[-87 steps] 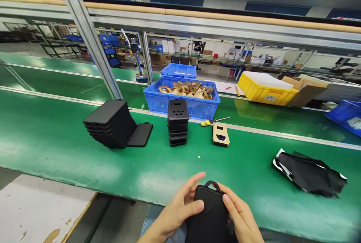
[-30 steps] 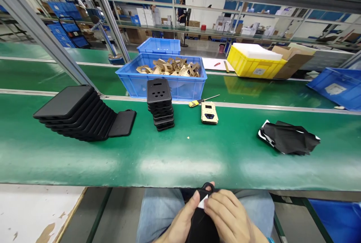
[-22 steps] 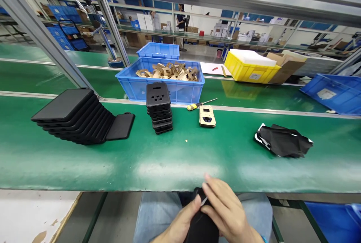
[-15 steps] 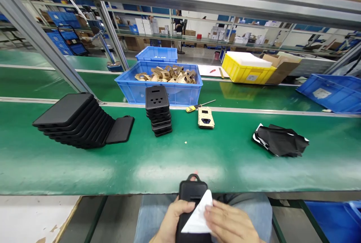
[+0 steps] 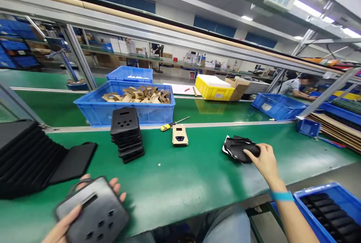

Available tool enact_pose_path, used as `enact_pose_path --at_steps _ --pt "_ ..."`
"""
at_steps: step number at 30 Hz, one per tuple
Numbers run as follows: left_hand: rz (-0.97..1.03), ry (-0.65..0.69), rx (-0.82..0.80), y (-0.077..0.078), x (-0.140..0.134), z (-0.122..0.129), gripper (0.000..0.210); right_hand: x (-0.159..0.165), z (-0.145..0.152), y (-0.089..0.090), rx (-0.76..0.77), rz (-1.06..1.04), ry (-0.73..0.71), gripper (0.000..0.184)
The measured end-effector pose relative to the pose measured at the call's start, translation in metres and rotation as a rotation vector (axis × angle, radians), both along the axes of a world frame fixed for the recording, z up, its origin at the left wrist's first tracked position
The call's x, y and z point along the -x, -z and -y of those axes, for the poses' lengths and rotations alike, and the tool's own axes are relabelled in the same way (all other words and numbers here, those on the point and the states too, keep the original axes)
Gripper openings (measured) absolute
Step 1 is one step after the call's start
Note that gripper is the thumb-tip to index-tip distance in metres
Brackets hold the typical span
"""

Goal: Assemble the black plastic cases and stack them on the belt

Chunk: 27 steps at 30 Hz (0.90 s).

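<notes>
The left hand holds a black panel at the near edge of the green worktop, thumb on its face and fingertips curled over the far edge; its slot and round holes face up. The right hand reaches out to the right, its grip closed on the pile of black film scraps lying on the worktop.

To the left a leaning row of black covers fans out, one lying flat beside it. Behind the panel stands a stack of like panels, and near it a tan jig and a yellow-handled screwdriver. A blue bin of tan cut-outs sits behind the rail.

Good practice, as a judgement: the panel is best kept level and gripped by its edges, so that the face stays free of prints. The scraps are limp and light, so they are best pressed down into the pile rather than dropped.

No brand or writing can be read. Labels on the yellow bin and the far blue tray are too small to make out.
</notes>
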<state>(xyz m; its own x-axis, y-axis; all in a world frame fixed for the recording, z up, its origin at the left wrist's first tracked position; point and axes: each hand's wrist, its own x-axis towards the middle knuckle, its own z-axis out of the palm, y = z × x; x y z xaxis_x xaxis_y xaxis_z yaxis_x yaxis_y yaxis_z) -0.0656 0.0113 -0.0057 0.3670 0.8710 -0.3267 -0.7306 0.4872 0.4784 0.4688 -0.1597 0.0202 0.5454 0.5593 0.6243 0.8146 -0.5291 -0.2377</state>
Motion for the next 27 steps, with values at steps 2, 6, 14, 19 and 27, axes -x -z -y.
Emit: enact_pose_path --at_steps 2,6,14,19,27 --pt "-0.035 0.062 -0.058 -0.009 -0.026 0.012 0.061 -0.015 -0.025 0.010 -0.016 0.030 0.072 0.099" --pt "-0.004 -0.044 -0.032 -0.021 -0.080 0.023 0.031 0.035 -0.061 0.008 -0.101 0.118 0.018 0.083" --pt "0.361 0.297 0.200 -0.042 -0.105 0.023 0.065 0.262 -0.086 -0.015 -0.171 0.739 -1.342 0.028" --pt "-0.577 0.069 -0.621 -0.038 -0.057 -0.014 0.067 0.267 -0.138 -0.044 -0.268 0.638 -1.348 0.038" --pt "-1.756 -0.262 -0.642 0.013 0.019 -0.132 0.048 0.300 -0.282 -0.055 -0.308 0.525 -1.226 0.033"
